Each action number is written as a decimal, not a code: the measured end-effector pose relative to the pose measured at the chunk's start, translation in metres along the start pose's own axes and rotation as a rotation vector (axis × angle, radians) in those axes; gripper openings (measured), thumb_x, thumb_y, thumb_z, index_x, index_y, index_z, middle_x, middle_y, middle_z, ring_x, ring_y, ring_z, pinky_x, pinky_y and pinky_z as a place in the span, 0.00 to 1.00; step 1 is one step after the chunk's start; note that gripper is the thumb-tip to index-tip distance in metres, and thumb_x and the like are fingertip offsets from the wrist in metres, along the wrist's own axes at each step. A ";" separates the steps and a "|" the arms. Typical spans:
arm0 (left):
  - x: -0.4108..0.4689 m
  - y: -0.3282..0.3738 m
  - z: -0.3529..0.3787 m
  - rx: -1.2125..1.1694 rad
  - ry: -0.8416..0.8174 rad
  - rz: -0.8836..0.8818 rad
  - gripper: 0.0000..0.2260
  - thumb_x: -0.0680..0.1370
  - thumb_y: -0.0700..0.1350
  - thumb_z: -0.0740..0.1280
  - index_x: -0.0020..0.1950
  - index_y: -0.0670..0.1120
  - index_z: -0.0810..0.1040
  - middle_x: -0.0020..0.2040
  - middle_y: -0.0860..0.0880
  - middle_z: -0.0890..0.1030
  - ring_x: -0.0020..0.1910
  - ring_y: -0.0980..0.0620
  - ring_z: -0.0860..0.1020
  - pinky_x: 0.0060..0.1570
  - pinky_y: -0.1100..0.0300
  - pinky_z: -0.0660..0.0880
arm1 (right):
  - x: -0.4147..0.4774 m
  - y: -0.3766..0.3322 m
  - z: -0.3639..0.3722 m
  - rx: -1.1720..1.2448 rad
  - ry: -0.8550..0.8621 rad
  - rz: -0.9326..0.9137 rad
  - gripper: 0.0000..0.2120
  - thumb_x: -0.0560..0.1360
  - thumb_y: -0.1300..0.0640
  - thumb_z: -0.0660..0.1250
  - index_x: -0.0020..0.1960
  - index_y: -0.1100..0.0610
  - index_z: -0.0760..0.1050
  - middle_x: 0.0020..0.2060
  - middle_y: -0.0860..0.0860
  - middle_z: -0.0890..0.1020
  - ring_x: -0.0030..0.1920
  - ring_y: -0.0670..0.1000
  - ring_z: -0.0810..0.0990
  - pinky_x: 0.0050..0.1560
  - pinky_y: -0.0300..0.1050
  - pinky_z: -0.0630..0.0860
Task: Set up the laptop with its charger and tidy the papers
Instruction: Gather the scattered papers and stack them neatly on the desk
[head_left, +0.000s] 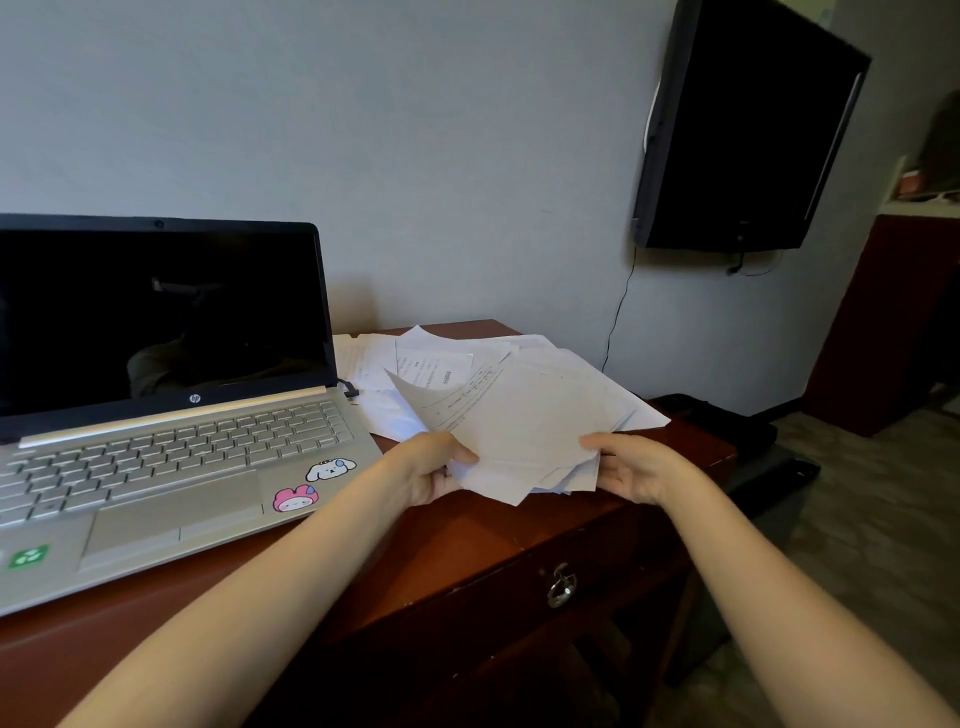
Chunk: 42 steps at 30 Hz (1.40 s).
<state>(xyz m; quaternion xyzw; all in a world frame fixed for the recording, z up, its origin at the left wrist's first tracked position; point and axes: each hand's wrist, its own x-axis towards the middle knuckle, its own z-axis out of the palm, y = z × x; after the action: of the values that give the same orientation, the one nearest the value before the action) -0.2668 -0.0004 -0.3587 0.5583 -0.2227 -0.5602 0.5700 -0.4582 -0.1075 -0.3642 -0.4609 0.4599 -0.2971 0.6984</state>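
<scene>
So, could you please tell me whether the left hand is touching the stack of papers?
Touching. The head view shows the left hand gripping the papers at their near edge, thumb on top.

One head-worn view looks forward and down – close over the desk – facing the wall.
</scene>
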 end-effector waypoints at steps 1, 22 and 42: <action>-0.002 0.000 -0.001 0.031 -0.018 -0.013 0.16 0.77 0.28 0.59 0.61 0.41 0.72 0.54 0.44 0.80 0.57 0.44 0.78 0.49 0.58 0.78 | 0.002 0.002 0.003 0.013 0.013 -0.015 0.19 0.77 0.67 0.60 0.67 0.63 0.68 0.39 0.55 0.82 0.38 0.53 0.81 0.24 0.37 0.77; -0.002 0.002 0.007 0.051 0.089 0.361 0.19 0.73 0.35 0.70 0.63 0.40 0.73 0.56 0.45 0.79 0.46 0.49 0.79 0.42 0.57 0.79 | -0.008 0.011 0.003 -0.026 -0.154 -0.239 0.14 0.74 0.68 0.65 0.60 0.63 0.72 0.46 0.55 0.82 0.39 0.51 0.83 0.34 0.41 0.81; 0.012 0.051 -0.042 0.290 0.310 0.671 0.13 0.74 0.32 0.68 0.56 0.44 0.75 0.53 0.46 0.78 0.52 0.45 0.77 0.54 0.53 0.74 | -0.014 -0.024 -0.051 -0.070 0.226 -0.519 0.15 0.73 0.65 0.69 0.58 0.59 0.75 0.50 0.52 0.81 0.45 0.49 0.80 0.46 0.44 0.76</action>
<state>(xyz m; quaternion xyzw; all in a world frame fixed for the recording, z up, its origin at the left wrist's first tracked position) -0.2071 -0.0075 -0.3292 0.6071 -0.3806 -0.2147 0.6636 -0.5104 -0.1241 -0.3450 -0.5508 0.4115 -0.4996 0.5270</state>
